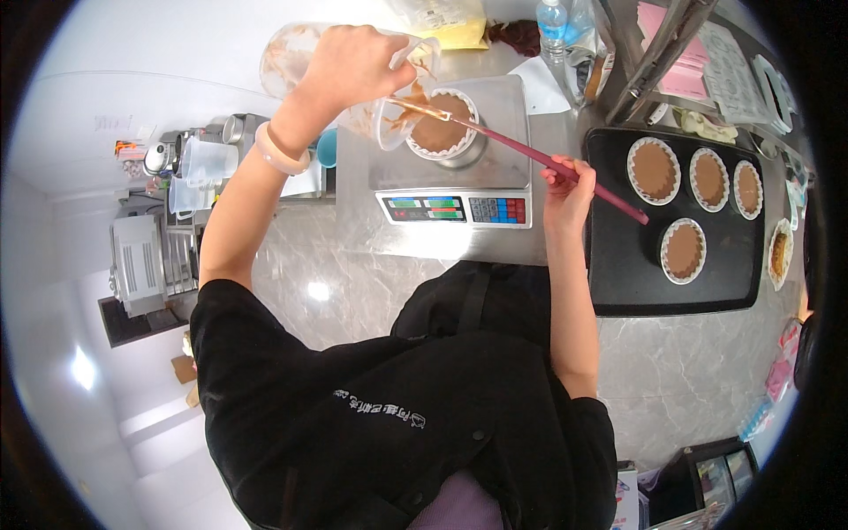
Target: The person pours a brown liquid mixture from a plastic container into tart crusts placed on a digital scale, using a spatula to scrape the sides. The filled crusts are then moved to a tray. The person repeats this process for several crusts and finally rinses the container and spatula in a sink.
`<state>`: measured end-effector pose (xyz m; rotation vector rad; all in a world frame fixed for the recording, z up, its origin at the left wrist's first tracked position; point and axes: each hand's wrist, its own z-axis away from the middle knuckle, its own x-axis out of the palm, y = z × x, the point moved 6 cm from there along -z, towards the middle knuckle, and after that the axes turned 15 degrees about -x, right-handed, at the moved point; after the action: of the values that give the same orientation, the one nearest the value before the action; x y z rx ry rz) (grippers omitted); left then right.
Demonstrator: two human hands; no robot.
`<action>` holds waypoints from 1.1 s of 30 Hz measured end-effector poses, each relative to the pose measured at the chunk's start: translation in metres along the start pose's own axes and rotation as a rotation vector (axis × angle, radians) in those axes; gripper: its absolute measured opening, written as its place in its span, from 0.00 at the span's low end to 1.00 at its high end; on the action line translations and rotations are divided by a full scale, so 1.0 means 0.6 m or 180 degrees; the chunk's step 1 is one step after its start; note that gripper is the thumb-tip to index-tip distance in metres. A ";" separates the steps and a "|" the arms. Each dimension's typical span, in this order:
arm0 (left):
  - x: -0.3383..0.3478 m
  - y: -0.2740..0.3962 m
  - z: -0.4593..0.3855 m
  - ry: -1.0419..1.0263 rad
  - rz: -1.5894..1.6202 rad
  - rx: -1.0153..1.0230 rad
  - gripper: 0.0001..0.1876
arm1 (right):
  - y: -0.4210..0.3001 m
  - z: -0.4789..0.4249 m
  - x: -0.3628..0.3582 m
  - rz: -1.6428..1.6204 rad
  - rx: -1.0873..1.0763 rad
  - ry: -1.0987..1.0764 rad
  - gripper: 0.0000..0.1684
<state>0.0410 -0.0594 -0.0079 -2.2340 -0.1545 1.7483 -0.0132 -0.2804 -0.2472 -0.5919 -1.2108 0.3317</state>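
My left hand grips a clear plastic pitcher, smeared with brown batter and tipped over a round, paper-lined mould. Brown batter fills much of that mould, which rests on the steel plate of a digital scale. In my right hand is the dark red handle of a spatula. Its batter-coated head lies at the pitcher's mouth, above the mould. Batter hangs at the pitcher's rim.
Right of the scale, a black baking tray holds several paper-lined moulds of brown batter. A water bottle and a white sheet lie behind. A metal post rises above the tray's back edge. Plastic jugs stand at left.
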 end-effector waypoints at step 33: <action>0.009 -0.016 -0.002 0.0081 0.0047 -0.0016 0.16 | -0.084 0.005 0.056 0.0358 -0.0541 -0.0580 0.13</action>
<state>0.0443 -0.0490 -0.0096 -2.2653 -0.1373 1.7280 -0.0082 -0.3024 -0.1907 -0.7922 -1.3929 0.3864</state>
